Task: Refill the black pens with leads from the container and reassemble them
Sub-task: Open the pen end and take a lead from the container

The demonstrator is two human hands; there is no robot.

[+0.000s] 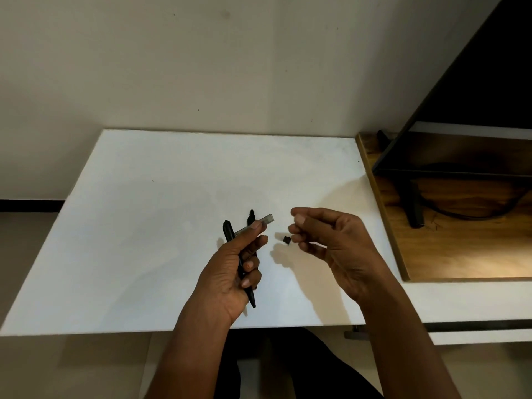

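Note:
My left hand (233, 266) is closed around two black pens (229, 230) and a slim clear lead container (266, 219). The pens stick out above and below the fist, and the container points up and to the right under my thumb. My right hand (325, 234) hovers to the right of it, over the white board (144, 226). Its lower fingers pinch a small black cap (286, 240), while the thumb and forefinger are pressed together above. I cannot tell whether a lead is between them.
The white board covers most of the desk up to the wall. To its right lies a brown wooden surface (460, 254) with a dark monitor (475, 96), its stand and a cable. My legs are below the front edge.

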